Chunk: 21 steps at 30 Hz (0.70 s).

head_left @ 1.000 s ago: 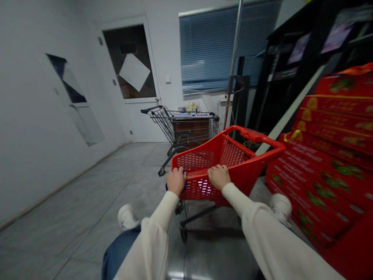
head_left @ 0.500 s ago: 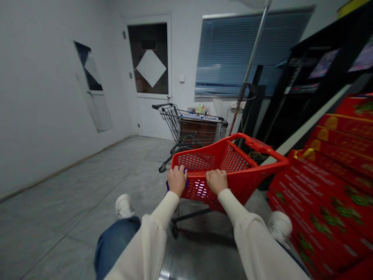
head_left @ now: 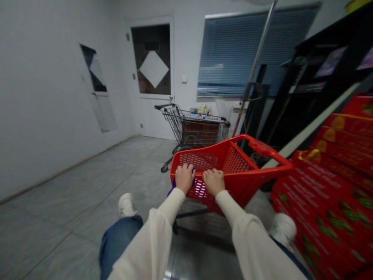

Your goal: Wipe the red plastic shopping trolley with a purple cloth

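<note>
A red plastic shopping cart [head_left: 241, 186] with perforated walls stands side-on before me. My left hand [head_left: 184, 179] is closed over the near top rim, with a purple cloth [head_left: 172, 189] under it; only scraps of the cloth show on both sides of the fingers. Just to the right, my right hand [head_left: 213, 182] grips the same rim, its fingers curled over the edge. The two hands are a short gap apart. The cart's handle [head_left: 262, 147] lies to the right, away from both hands.
Behind the red cart stands a black wire shopping cart [head_left: 201, 128] by a brown box. Red cartons [head_left: 329, 194] are stacked close on the right. A metal pole [head_left: 259, 54] leans near the window blind. A white door [head_left: 157, 112] is at the back.
My left hand and the purple cloth have slid right along the rim. My right hand has shifted slightly left, so the hands are closer together. The cart stays in about the same place.
</note>
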Each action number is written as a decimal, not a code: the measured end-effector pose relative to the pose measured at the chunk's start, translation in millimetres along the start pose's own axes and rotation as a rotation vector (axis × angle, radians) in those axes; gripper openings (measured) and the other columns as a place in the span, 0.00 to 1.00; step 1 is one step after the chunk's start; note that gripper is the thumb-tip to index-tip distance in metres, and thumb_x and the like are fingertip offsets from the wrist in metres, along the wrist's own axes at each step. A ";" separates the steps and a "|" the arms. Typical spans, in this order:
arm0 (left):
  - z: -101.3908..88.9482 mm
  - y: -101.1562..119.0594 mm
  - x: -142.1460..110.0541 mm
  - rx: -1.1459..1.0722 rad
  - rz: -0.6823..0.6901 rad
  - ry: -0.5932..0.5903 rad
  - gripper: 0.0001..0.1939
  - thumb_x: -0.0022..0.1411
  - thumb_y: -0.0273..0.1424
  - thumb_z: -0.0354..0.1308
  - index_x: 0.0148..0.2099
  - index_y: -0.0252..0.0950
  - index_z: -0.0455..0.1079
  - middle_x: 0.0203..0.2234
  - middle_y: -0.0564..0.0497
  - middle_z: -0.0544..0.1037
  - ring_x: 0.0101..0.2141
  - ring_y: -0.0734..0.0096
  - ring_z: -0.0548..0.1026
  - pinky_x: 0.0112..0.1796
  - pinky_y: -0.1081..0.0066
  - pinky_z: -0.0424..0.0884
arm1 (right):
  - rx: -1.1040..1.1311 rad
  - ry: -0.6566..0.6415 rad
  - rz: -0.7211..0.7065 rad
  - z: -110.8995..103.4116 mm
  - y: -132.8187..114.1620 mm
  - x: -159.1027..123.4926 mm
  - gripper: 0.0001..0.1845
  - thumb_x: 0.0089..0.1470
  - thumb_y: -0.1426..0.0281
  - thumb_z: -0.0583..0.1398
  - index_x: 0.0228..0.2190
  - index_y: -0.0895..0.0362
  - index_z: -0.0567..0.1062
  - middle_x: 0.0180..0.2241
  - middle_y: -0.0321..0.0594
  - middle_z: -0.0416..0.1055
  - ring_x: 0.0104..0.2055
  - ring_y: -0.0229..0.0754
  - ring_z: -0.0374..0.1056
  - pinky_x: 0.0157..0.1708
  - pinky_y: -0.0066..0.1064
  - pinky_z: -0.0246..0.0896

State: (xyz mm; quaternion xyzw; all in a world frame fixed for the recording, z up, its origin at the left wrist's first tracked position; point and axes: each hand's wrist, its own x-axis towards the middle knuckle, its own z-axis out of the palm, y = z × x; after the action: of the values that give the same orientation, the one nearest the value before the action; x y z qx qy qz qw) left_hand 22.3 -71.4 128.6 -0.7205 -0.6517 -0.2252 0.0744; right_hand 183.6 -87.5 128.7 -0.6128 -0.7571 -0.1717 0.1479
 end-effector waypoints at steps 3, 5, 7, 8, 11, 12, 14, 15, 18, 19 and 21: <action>-1.6 7.3 9.0 0.010 0.063 -0.067 0.16 0.70 0.42 0.48 0.53 0.43 0.70 0.47 0.45 0.73 0.45 0.57 0.70 0.44 0.62 0.64 | 0.019 0.034 -0.053 -0.4 7.4 -4.2 0.18 0.67 0.65 0.49 0.43 0.51 0.78 0.43 0.42 0.78 0.47 0.44 0.64 0.48 0.39 0.45; -2.9 -3.6 14.0 0.031 0.061 -0.108 0.16 0.70 0.41 0.48 0.53 0.43 0.70 0.47 0.44 0.73 0.45 0.57 0.71 0.44 0.62 0.64 | 0.011 0.085 -0.031 -1.4 18.2 -10.2 0.18 0.67 0.64 0.50 0.47 0.50 0.77 0.46 0.42 0.77 0.50 0.45 0.63 0.50 0.39 0.44; -3.8 -21.2 16.3 0.050 0.037 -0.119 0.16 0.70 0.41 0.48 0.52 0.42 0.70 0.47 0.44 0.74 0.45 0.57 0.71 0.45 0.62 0.64 | 0.000 0.138 -0.001 -1.2 29.8 -16.9 0.18 0.66 0.65 0.51 0.51 0.50 0.76 0.49 0.43 0.76 0.52 0.46 0.62 0.52 0.39 0.43; -4.1 -29.3 16.3 0.054 0.022 -0.117 0.16 0.71 0.41 0.47 0.52 0.41 0.70 0.46 0.44 0.74 0.45 0.58 0.72 0.45 0.62 0.64 | 0.002 0.151 -0.005 -0.4 34.5 -19.8 0.18 0.66 0.65 0.51 0.52 0.50 0.75 0.49 0.42 0.76 0.52 0.46 0.62 0.53 0.39 0.42; -4.4 -36.2 13.1 0.048 -0.011 -0.105 0.17 0.71 0.41 0.46 0.52 0.40 0.69 0.46 0.43 0.74 0.45 0.58 0.72 0.46 0.62 0.64 | 0.046 0.148 -0.038 4.3 42.1 -23.6 0.17 0.66 0.67 0.52 0.48 0.49 0.77 0.47 0.41 0.77 0.52 0.45 0.62 0.53 0.40 0.41; -4.4 -31.1 11.6 0.040 -0.005 -0.100 0.17 0.71 0.41 0.46 0.52 0.40 0.69 0.46 0.44 0.74 0.45 0.58 0.71 0.46 0.63 0.64 | 0.066 0.144 -0.036 6.0 42.6 -23.3 0.16 0.66 0.67 0.52 0.46 0.49 0.78 0.45 0.40 0.78 0.52 0.44 0.62 0.52 0.40 0.41; -4.3 -12.4 8.8 0.015 0.043 -0.087 0.16 0.71 0.41 0.47 0.52 0.40 0.69 0.46 0.44 0.73 0.45 0.59 0.71 0.46 0.63 0.64 | 0.100 0.138 -0.028 8.3 42.2 -21.3 0.15 0.66 0.67 0.52 0.43 0.50 0.79 0.44 0.39 0.79 0.52 0.44 0.62 0.52 0.40 0.40; -4.2 -1.1 7.8 -0.002 0.081 -0.082 0.16 0.71 0.42 0.47 0.52 0.41 0.69 0.47 0.45 0.73 0.45 0.60 0.71 0.47 0.63 0.64 | 0.109 0.134 -0.028 8.7 41.9 -20.2 0.15 0.66 0.68 0.52 0.42 0.50 0.79 0.43 0.40 0.79 0.52 0.44 0.61 0.52 0.40 0.39; -3.7 24.3 6.1 -0.042 0.185 -0.067 0.15 0.71 0.42 0.48 0.51 0.43 0.69 0.47 0.46 0.73 0.45 0.60 0.70 0.47 0.63 0.64 | 0.115 0.123 -0.037 7.8 42.3 -18.4 0.16 0.66 0.69 0.51 0.42 0.50 0.79 0.44 0.40 0.78 0.53 0.45 0.61 0.51 0.40 0.40; -3.5 26.7 5.8 -0.044 0.199 -0.065 0.15 0.71 0.42 0.48 0.51 0.43 0.70 0.46 0.46 0.73 0.45 0.60 0.70 0.47 0.63 0.64 | 0.118 0.122 -0.041 7.4 42.8 -18.3 0.16 0.66 0.69 0.51 0.43 0.50 0.79 0.44 0.40 0.78 0.53 0.45 0.61 0.51 0.40 0.40; -3.0 22.2 5.5 -0.038 0.192 -0.061 0.15 0.71 0.41 0.48 0.50 0.43 0.70 0.46 0.46 0.73 0.45 0.60 0.70 0.46 0.63 0.64 | 0.126 0.123 -0.045 7.4 43.1 -18.0 0.16 0.66 0.69 0.51 0.43 0.50 0.79 0.44 0.39 0.78 0.53 0.44 0.61 0.51 0.39 0.40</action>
State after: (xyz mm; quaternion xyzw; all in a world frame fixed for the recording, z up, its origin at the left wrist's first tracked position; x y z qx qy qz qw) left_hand 43.5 -70.7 137.7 -0.7873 -0.5774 -0.2073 0.0622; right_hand 229.4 -91.8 117.6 -0.5733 -0.7695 -0.1643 0.2283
